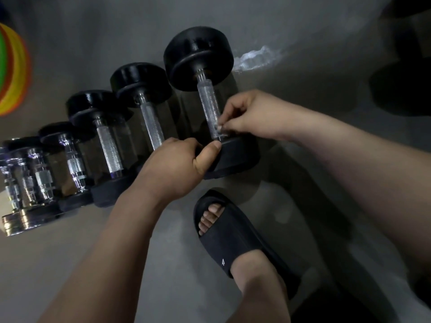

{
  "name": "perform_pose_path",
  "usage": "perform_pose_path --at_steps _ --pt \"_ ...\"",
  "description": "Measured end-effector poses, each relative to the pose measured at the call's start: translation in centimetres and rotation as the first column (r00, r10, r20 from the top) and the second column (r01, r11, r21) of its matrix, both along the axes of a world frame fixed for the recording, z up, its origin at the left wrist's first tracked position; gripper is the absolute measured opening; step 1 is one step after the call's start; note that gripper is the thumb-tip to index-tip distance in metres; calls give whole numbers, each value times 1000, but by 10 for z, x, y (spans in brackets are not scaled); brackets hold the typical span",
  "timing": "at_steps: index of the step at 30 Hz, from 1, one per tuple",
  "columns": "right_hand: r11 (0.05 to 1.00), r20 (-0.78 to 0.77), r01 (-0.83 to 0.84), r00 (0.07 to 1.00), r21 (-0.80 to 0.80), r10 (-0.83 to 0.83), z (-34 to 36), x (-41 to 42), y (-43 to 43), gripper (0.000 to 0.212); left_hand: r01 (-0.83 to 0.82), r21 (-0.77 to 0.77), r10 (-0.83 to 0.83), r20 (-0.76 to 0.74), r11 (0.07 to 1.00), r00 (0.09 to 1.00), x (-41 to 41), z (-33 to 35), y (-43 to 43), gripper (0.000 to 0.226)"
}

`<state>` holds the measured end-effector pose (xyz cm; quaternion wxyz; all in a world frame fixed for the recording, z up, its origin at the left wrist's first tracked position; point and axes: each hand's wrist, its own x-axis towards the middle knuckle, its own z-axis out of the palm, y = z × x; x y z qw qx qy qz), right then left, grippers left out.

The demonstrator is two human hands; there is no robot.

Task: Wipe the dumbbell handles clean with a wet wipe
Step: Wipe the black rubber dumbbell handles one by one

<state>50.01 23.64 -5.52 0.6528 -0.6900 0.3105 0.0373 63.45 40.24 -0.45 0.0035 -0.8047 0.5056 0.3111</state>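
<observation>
The right hand (247, 115) has its fingers curled in, with thumb and fingertips pinching a small pale wad, apparently the wet wipe (219, 127), though it is too small and blurred to be sure. The wad is pressed against the lower end of the knurled handle (208, 106) of the largest dumbbell (198, 57), just above that dumbbell's near weight head (238, 157). The left hand (177, 164) grips this near head from its left side. Its thumb lies along the head's upper rim and its fingers curl round the edge, out of sight.

The largest dumbbell lies on a grey floor (81, 241). To its left sits a row of smaller black dumbbells (142, 82), side by side with their handles roughly parallel to it. Beyond them, farthest from it, are chrome dumbbells (25, 183). Just past its far head, to the right, a white crumpled scrap (256, 57) lies on the floor. Below its near head is a foot in a black slide sandal (235, 236). Well to its left, at the frame's edge, is a green, yellow and orange striped object (11, 68). Well to its right is a dark, indistinct shape (401, 89).
</observation>
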Motion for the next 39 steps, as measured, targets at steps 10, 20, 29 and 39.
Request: perform_pose_path --at_steps 10,20,29,39 --pt "838 38 542 838 64 -545 -15 51 -8 16 -38 19 36 63 999 997 -4 2 -1 74" --pt "829 234 422 904 -367 -356 -7 47 9 15 -61 24 61 23 998 998 -4 2 -3 76" --pt "812 21 569 817 130 -576 -15 47 3 10 -123 115 134 -96 986 986 8 7 -6 76" --pt "993 -125 -72 989 94 84 3 -5 -14 11 -227 124 242 -120 966 963 4 11 -18 47"
